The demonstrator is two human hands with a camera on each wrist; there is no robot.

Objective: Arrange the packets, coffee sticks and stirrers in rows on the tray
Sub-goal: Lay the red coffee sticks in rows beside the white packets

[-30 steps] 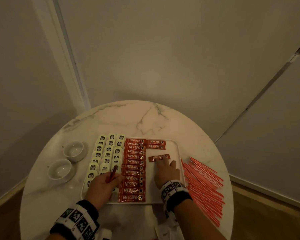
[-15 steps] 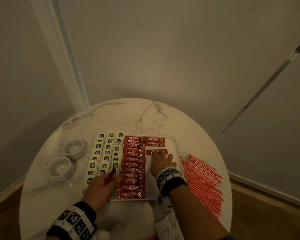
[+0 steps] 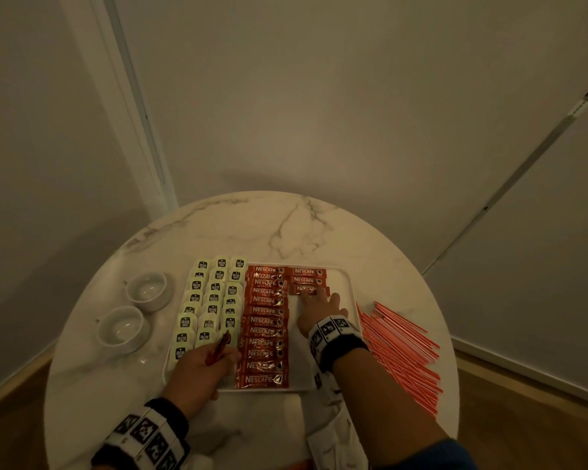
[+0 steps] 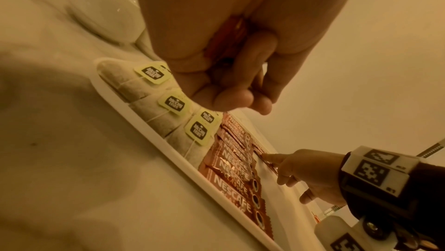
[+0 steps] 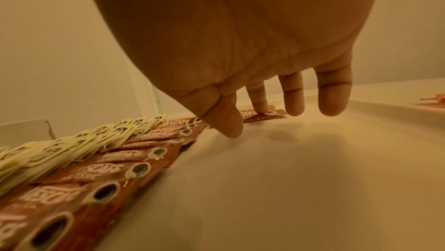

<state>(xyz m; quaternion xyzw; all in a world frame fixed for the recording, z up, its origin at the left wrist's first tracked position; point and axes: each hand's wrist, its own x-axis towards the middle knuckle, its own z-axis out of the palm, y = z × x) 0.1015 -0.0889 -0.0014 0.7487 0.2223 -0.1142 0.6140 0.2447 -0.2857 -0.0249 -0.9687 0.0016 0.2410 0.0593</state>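
Right hand point(image 3: 321, 308) is stretched out flat over the bare right part of the white tray point(image 3: 348, 293), fingers straight, and one fingertip point(image 5: 261, 107) presses down on a red coffee stick point(image 3: 309, 290) near the tray's far edge. That stick lies just below two more coffee sticks point(image 3: 307, 276), starting a second column at the far right corner of the tray. The other straight fingers hover just above the tray floor, holding nothing.

Left hand point(image 3: 202, 369) sits at the tray's near edge, fingers curled round a few spare coffee sticks point(image 3: 218, 347) that poke out toward the far side; the left wrist view shows red foil tucked inside the closed fist point(image 4: 231, 32).

On the tray, tea bags point(image 3: 211, 300) fill three columns at the left edge, and a long column of coffee sticks point(image 3: 263, 325) runs down the middle, touching them.

The red stirrers point(image 3: 401, 354) lie in a loose heap on the round marble table point(image 3: 286, 225), just beside the tray's right edge. Two white cups point(image 3: 133, 310) stand near the table's left edge.
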